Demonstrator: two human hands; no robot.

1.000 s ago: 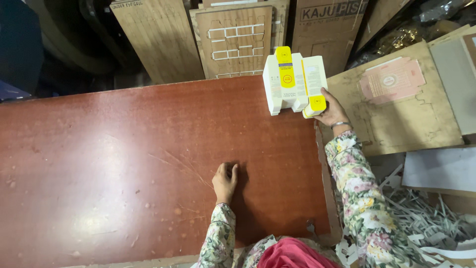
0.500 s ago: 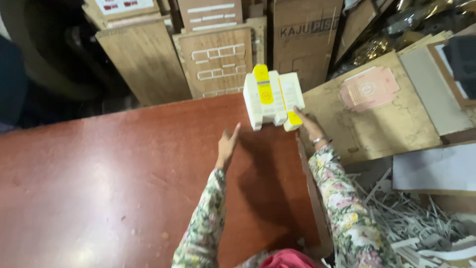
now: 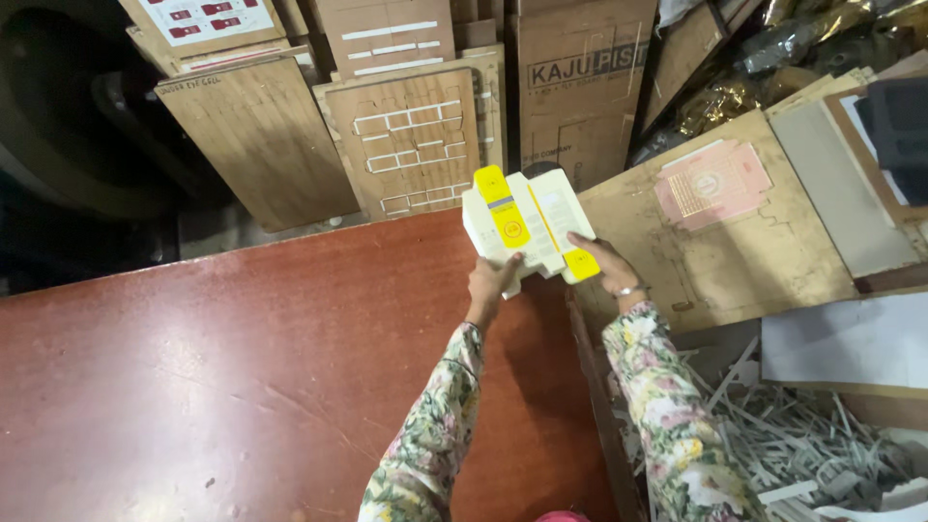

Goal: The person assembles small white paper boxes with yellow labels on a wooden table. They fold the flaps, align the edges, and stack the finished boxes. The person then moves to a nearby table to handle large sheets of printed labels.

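A stack of flat die-cut carton blanks (image 3: 527,224), cream with yellow panels, is held up over the far right corner of the red-brown table (image 3: 242,358). My left hand (image 3: 493,283) grips the stack's near left edge from below. My right hand (image 3: 604,263) holds its near right corner by the yellow flap. Both arms wear floral sleeves. The underside of the stack is hidden.
Wooden die boards (image 3: 406,135) and cardboard boxes (image 3: 580,87) lean behind the table. To the right lies a large board with a pink carton blank (image 3: 713,184). Paper trimmings (image 3: 802,445) are piled at lower right, beside white sheets (image 3: 851,338).
My left hand left the tabletop, reached forward and took hold of the stack's left edge. The stack, earlier held by my right hand alone, is now between both hands.
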